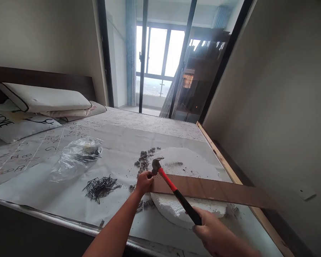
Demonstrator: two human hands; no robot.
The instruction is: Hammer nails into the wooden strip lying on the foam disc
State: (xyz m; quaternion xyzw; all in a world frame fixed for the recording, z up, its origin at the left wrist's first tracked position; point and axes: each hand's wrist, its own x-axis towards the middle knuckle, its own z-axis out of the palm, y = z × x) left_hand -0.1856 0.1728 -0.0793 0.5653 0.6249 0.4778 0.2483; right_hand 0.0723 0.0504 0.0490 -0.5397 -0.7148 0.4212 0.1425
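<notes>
On the pale sheet (117,153), at the left, the steel nails (100,187) were heaped loosely; they were judged stiff, light singly and best taken by the shank, and were seen to be slim, dark grey and glinting. To their right, the left hand (144,182) was placed at the left end of the brown board (203,187), its fingers drawn close together; whether a nail was pinched there could not be told. The hammer (179,197) was held aslant, with its head above that end, just beside the fingers. It was judged rigid and head-heavy, best gripped low on the handle; its clawed head was dark, its handle red above and black below. The board was supported across the white foam (166,207), which was judged light and crumbly. The board itself was judged stiff and best steadied by its edges; it was seen as long, narrow and flat. At the right, the handle's lower end was wrapped firmly by the right hand (210,228).
</notes>
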